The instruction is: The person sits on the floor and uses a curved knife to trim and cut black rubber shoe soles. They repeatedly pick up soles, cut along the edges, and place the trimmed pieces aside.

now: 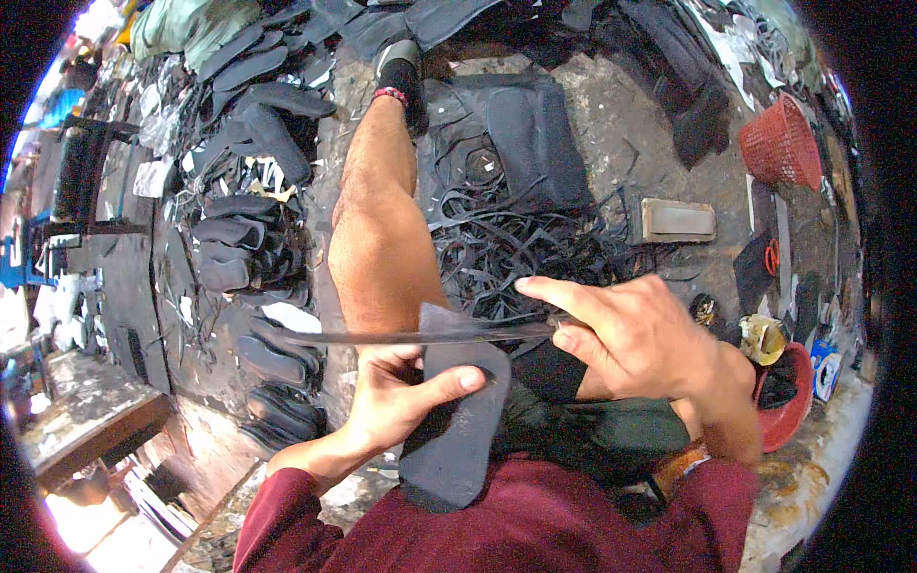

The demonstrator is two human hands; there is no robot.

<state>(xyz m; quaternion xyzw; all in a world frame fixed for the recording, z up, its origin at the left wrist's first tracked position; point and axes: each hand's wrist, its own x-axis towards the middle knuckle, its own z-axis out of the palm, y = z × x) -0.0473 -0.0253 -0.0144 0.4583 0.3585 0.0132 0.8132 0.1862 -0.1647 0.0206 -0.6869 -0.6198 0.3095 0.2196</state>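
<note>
- 2 things are held in front of the maroon top (535, 530): a dark sole-shaped piece (454, 439) and a long, thin blade (396, 338).
- Left grip (387, 406): pinching the sole-shaped piece, thumb flat on its upper face, the other fingers mostly hidden behind it.
- Right grip (645, 334): closed round the right end of the blade, thumb beside curled fingers, index finger stretched out to the left.
- The blade lies sideways across the upper part of the sole-shaped piece; whether they touch, I cannot tell.
- To the right of the right grip, a red tub (791, 415) with something dark inside.
- Past both, a tangled heap of dark scraps (497, 253) beside a bare leg (382, 248).
- Left of the leg, dark soles (234, 234) in stacked groups.
- Right of the heap, a pale rectangular block (678, 220).
- Beyond the heap, a thick dark slab (540, 148).
- Farther still, a red mesh basket (778, 143) at the right and a dark shoe (409, 76) on the foot.
</note>
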